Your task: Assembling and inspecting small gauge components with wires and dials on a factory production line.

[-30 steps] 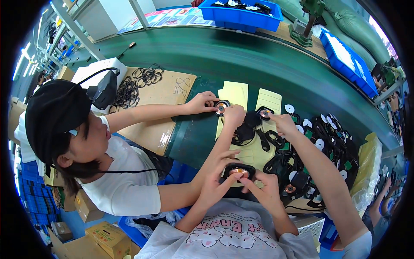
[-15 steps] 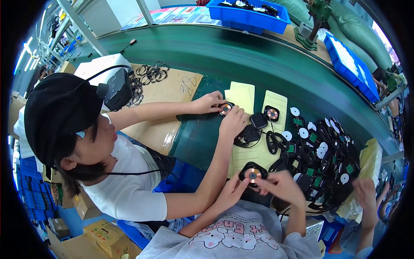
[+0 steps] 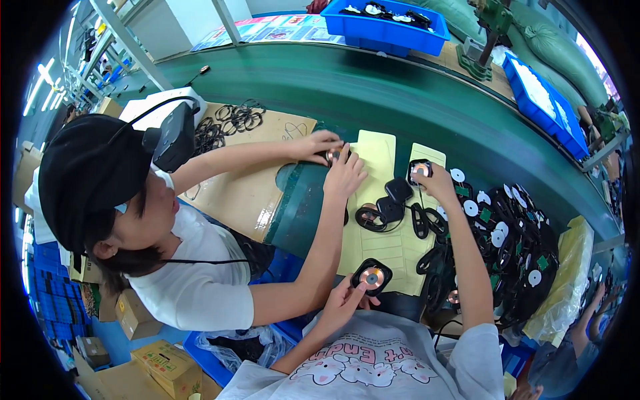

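Note:
In my left hand (image 3: pixel 345 301) is an open wireless charger (image 3: pixel 372 277), a black square housing with a round copper coil facing up. My thumb lies along its edge and the other fingers are under it. My right hand (image 3: pixel 437 185) reaches forward, its fingertips closed on a second charger (image 3: pixel 419 169) of the same kind on a yellow paper sheet (image 3: pixel 437 155). Between my hands lie closed black square chargers (image 3: pixel 399 191) and coiled black cables (image 3: pixel 420 221).
A co-worker's hands (image 3: pixel 339 167) at my left hold another coil unit. To the right is a heap of black housings with white discs and green circuit boards (image 3: pixel 497 233). Beyond runs a green conveyor belt (image 3: pixel 293 77), with blue bins (image 3: pixel 383 30) behind. Black rings (image 3: pixel 240 119) lie on cardboard.
My right hand has left the charger in my left hand and moved forward to the one on the paper. My left hand has shifted slightly left. The co-worker's hands moved left.

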